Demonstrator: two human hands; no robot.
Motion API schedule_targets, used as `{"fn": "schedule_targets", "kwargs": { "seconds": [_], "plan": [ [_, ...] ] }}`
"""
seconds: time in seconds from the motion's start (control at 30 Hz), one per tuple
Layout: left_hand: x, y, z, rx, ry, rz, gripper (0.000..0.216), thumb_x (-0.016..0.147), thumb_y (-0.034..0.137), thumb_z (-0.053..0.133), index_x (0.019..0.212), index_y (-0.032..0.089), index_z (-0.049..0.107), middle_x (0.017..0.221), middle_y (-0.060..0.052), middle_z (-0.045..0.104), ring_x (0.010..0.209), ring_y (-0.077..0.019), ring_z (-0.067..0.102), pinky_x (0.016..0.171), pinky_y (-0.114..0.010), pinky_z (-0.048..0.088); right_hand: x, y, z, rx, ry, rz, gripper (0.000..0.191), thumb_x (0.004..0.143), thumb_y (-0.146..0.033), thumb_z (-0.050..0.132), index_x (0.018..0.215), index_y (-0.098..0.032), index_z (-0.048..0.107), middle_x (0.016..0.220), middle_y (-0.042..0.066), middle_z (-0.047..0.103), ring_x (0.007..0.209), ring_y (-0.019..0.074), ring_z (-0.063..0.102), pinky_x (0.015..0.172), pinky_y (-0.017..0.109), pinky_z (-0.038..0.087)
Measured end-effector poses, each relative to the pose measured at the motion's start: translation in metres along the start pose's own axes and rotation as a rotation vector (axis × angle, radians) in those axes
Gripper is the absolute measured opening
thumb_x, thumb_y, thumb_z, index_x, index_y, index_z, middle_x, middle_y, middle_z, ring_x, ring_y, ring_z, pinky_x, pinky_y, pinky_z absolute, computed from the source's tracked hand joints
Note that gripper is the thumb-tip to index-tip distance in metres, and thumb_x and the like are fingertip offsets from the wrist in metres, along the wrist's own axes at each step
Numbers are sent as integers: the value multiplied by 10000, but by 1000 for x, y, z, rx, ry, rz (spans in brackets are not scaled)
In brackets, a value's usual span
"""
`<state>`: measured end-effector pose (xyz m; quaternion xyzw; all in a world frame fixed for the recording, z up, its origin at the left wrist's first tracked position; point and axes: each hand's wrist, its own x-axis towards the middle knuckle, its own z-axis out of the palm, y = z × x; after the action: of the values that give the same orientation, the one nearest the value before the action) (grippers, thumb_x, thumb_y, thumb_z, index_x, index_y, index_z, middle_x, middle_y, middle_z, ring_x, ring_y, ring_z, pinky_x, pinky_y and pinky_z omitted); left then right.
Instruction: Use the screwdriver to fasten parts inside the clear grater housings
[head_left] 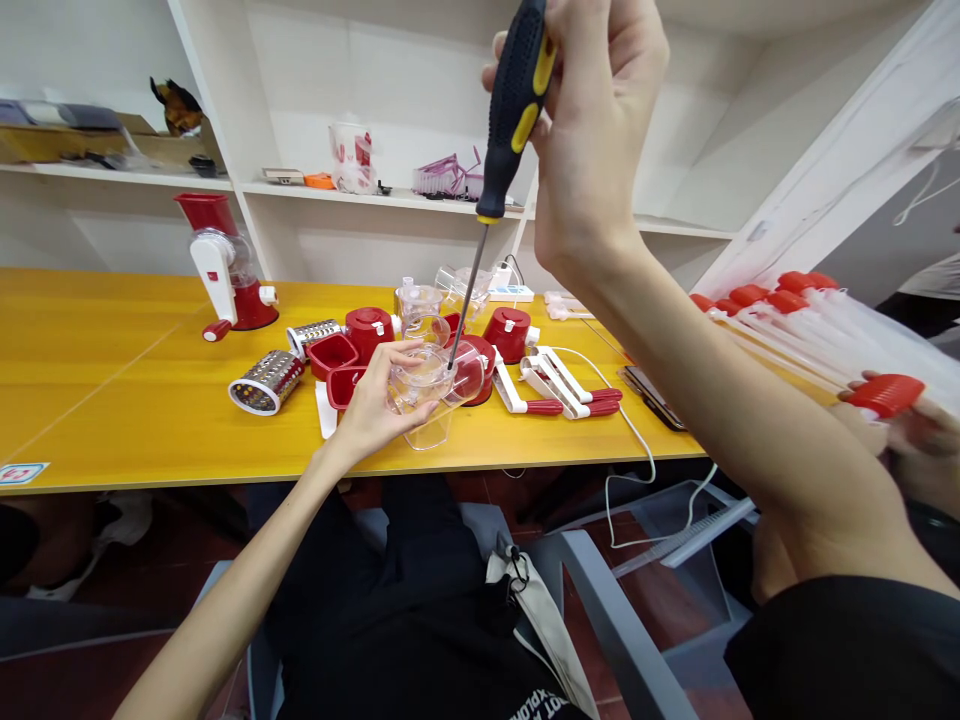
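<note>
Right hand [600,110] is wrapping closed around the black-and-yellow screwdriver [499,170] handle, held high, shaft slanting down-left. Its tip is reaching into the clear plastic housing [429,385]. Left hand [375,400] is cupping that housing from the left, fingers curled over its rim, holding it just above the near edge of the yellow table [112,400].

Judgement: the step is going best with the shaft kept in line with the screw and the left hand bracing the housing firmly, since clear plastic is likely slipping or cracking under sideways force. Whether the tip is seated in a screw head cannot be told.

The housing is sitting inside the left palm, well below the right hand, joined to it only by the shaft.

Around: red parts [352,350], a metal grater drum [266,382], an assembled red-and-white grater [225,270], white handles [555,385]. Another person's hand [900,430] at right is holding red-capped tubes [810,310].
</note>
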<state>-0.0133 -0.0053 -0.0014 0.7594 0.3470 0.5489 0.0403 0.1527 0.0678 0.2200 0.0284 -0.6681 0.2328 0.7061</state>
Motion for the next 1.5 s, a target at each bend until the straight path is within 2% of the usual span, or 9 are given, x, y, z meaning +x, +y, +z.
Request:
{"fn": "schedule_targets", "kwargs": {
  "seconds": [0.2, 0.27, 0.37, 0.47, 0.63, 0.9, 1.1, 1.3, 1.5],
  "plan": [
    [0, 0, 0, -3, -6, -5, 462, 798, 237, 839, 1147, 233, 537, 1382, -120, 611, 1356, -285, 596, 1128, -509, 505, 0, -6, 5, -2, -19, 23, 382, 686, -470, 821, 828, -180, 617, 673, -44, 473, 571, 16, 360, 537, 204, 277],
    [0, 0, 0, -3, -8, -5, 463, 800, 240, 840, 1148, 233, 535, 1384, -121, 610, 1358, -286, 595, 1126, -511, 507, -1, -10, 8, -8, -9, 57, 156, 864, -223, 730, 823, -181, 585, 592, -59, 396, 534, 17, 317, 519, 203, 238],
    [-1, 0, 0, 0, -7, -4, 461, 799, 239, 839, 1146, 230, 535, 1384, -124, 610, 1359, -287, 594, 1122, -509, 510, -2, -16, 11, -43, 44, 135, 230, 984, -53, 439, 829, -206, 515, 583, -61, 435, 516, 28, 362, 509, 185, 312],
    [-1, 0, -1, 7, -7, -4, 455, 802, 244, 835, 1144, 231, 536, 1381, -122, 612, 1357, -288, 596, 1119, -513, 511, -3, -19, 13, -37, 53, 162, 253, 1009, -78, 362, 830, -207, 487, 674, -39, 536, 568, 32, 454, 571, 180, 415],
    [0, 0, -1, 14, -4, 0, 448, 808, 263, 831, 1140, 238, 532, 1380, -118, 618, 1354, -290, 598, 1117, -521, 514, -4, -19, 18, -78, 52, 135, 144, 950, -120, 569, 844, -184, 494, 570, -75, 393, 531, 28, 332, 519, 186, 308],
    [0, -1, -1, 41, -11, -4, 443, 820, 313, 823, 1140, 240, 526, 1382, -121, 619, 1346, -295, 605, 1117, -538, 513, -3, -19, 14, -169, 57, 114, 197, 996, -118, 412, 872, -189, 547, 699, -14, 500, 638, 42, 462, 559, 173, 332],
    [0, 0, -1, 33, -11, -4, 443, 821, 304, 820, 1145, 240, 524, 1386, -121, 614, 1356, -294, 598, 1121, -532, 512, -2, -10, 11, -181, -88, 83, 65, 964, -214, 583, 955, -194, 522, 609, -62, 378, 554, 36, 342, 559, 187, 292],
    [0, 0, 0, 25, -3, -1, 448, 810, 280, 830, 1141, 236, 530, 1379, -120, 619, 1350, -291, 602, 1111, -524, 521, -5, -15, 13, -139, 22, 152, 184, 958, -102, 413, 858, -218, 516, 605, -36, 404, 582, 69, 388, 557, 188, 350],
    [-1, 0, -1, 21, -5, -8, 445, 810, 279, 827, 1139, 239, 530, 1382, -122, 617, 1352, -294, 600, 1114, -531, 516, -3, -11, 16, -147, 16, 110, 93, 906, -186, 607, 894, -210, 517, 586, -57, 431, 569, 64, 384, 560, 206, 336]
  ]
}}
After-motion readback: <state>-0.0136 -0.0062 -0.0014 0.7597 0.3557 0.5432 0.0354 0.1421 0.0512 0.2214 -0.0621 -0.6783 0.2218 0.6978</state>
